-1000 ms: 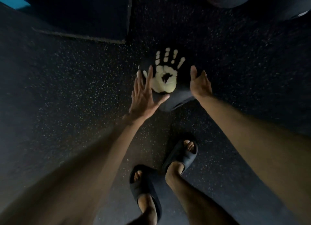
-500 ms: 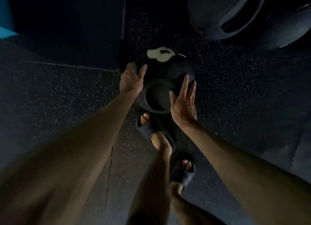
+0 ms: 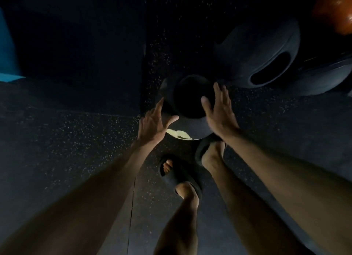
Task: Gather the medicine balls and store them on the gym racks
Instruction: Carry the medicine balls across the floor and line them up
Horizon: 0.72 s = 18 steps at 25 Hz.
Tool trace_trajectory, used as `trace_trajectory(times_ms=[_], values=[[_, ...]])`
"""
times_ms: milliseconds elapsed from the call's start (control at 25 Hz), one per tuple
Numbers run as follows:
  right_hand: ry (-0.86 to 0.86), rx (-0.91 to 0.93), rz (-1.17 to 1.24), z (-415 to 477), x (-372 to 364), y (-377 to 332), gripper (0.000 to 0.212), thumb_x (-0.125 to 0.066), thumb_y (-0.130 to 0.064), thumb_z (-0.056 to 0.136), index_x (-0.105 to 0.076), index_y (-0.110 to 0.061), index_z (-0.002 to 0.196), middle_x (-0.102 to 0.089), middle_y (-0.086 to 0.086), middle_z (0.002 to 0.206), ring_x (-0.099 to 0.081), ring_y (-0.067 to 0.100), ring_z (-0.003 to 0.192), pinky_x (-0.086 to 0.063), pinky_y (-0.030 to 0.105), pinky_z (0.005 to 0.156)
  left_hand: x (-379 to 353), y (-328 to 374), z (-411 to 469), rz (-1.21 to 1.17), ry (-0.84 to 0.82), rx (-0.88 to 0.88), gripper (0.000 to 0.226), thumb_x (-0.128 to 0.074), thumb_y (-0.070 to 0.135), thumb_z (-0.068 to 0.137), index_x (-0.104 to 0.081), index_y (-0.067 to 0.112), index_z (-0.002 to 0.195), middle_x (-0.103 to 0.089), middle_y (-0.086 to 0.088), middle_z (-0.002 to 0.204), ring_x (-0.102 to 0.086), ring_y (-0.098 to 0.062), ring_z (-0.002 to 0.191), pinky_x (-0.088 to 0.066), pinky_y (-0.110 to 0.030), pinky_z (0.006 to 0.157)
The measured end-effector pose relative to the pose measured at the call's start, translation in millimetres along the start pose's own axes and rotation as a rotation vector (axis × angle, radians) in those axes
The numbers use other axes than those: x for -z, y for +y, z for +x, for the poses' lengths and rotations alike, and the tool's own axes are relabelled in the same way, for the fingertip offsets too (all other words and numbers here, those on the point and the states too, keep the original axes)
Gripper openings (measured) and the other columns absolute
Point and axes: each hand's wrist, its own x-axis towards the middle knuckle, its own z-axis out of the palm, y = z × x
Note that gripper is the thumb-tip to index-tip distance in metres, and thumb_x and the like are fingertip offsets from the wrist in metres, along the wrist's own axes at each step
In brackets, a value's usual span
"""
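A black medicine ball [image 3: 187,110] with a pale handprint mark on its underside and a dark recess facing me sits between my two hands above the speckled floor. My left hand [image 3: 155,122] presses its left side with fingers spread and straight. My right hand [image 3: 219,112] presses its right side, fingers straight, thumb toward the recess. A larger dark grey ball [image 3: 255,52] with a grip slot lies on the floor at the upper right, close behind the black one.
Another dark ball [image 3: 322,77] lies right of the grey one and an orange ball [image 3: 337,8] shows at the top right corner. A dark mat [image 3: 80,50] edges the floor at the upper left. My sandalled feet [image 3: 181,174] stand just under the ball.
The ball has turned between my hands: the handprint went from the top to the underside. The view moved toward the grey ball, and my feet have stepped forward.
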Motion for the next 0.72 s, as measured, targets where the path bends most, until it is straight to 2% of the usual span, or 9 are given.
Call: trace_trajectory(times_ms=[80,160,240,360,440,520,600,640,720], values=[[0.016,0.105,-0.051,-15,-12,-3,0.081,-0.037,-0.064,0.099,0.002,-0.029,0.161,0.008,0.008,0.168,0.005,0.025,0.155,-0.012,0.049,0.121,9,-9,2,-0.170,0.014,0.106,0.103,-0.033,0.095,0.073,-0.038,0.026,0.150,-0.057,-0.006,0.142,-0.057,-0.026,0.128,-0.050,-0.052,0.101],[0.020,0.186,-0.125,-13,-19,-13,0.090,-0.042,-0.067,0.097,0.006,-0.026,0.161,0.012,0.012,0.168,0.009,0.027,0.155,-0.011,0.047,0.122,20,-19,7,-0.247,0.051,0.188,0.097,-0.040,0.088,0.076,-0.042,0.025,0.149,-0.059,-0.005,0.141,-0.056,-0.023,0.129,-0.050,-0.050,0.103],[0.041,0.168,-0.165,-1,-22,-26,0.091,-0.040,-0.068,0.097,0.007,-0.022,0.161,0.011,0.017,0.167,0.008,0.030,0.155,-0.009,0.043,0.123,36,-15,21,-0.284,0.035,0.208,0.087,-0.044,0.078,0.082,-0.041,0.024,0.150,-0.060,-0.004,0.139,-0.058,-0.021,0.126,-0.051,-0.045,0.102],[0.019,0.134,-0.174,30,-14,-57,0.088,-0.031,-0.069,0.098,0.007,-0.020,0.161,0.009,0.023,0.165,0.007,0.034,0.154,-0.004,0.044,0.126,51,1,54,-0.309,0.096,0.230,0.061,-0.044,0.055,0.102,-0.039,0.022,0.152,-0.058,0.000,0.139,-0.058,-0.018,0.123,-0.052,-0.026,0.098],[-0.017,0.070,-0.160,69,3,-77,0.087,-0.024,-0.071,0.097,0.008,-0.021,0.161,0.007,0.023,0.166,0.005,0.034,0.154,-0.004,0.045,0.126,60,23,85,-0.299,0.172,0.272,0.061,-0.036,0.054,0.104,-0.032,0.022,0.156,-0.048,-0.005,0.151,-0.047,-0.027,0.137,-0.044,-0.041,0.110],[-0.048,-0.023,-0.127,118,25,-96,0.083,-0.021,-0.070,0.098,0.004,-0.021,0.161,-0.001,0.021,0.166,-0.001,0.034,0.154,-0.007,0.046,0.126,61,52,107,-0.176,0.227,0.116,0.063,-0.030,0.056,0.105,-0.015,0.029,0.159,-0.031,-0.014,0.161,-0.029,-0.036,0.148,-0.028,-0.054,0.119],[-0.057,-0.088,-0.085,157,42,-112,0.080,-0.020,-0.067,0.100,-0.006,-0.019,0.161,-0.013,0.020,0.165,-0.013,0.036,0.153,-0.016,0.049,0.124,60,70,119,-0.102,0.177,0.018,0.076,-0.034,0.065,0.099,0.000,0.033,0.159,-0.013,-0.016,0.167,-0.005,-0.036,0.154,-0.009,-0.053,0.123],[-0.050,-0.077,-0.080,166,46,-116,0.078,-0.021,-0.066,0.100,-0.010,-0.019,0.161,-0.017,0.020,0.164,-0.017,0.036,0.151,-0.020,0.051,0.122,64,76,123,-0.150,0.130,0.071,0.085,-0.036,0.073,0.094,0.001,0.033,0.159,-0.005,-0.013,0.168,0.005,-0.034,0.155,-0.002,-0.053,0.122],[-0.024,0.011,-0.081,162,47,-116,0.074,-0.022,-0.064,0.101,-0.012,-0.020,0.161,-0.016,0.017,0.165,-0.017,0.033,0.152,-0.024,0.051,0.121,74,77,139,-0.164,0.094,0.127,0.092,-0.032,0.083,0.086,0.002,0.038,0.158,0.002,-0.009,0.169,0.012,-0.032,0.154,0.001,-0.055,0.120]])
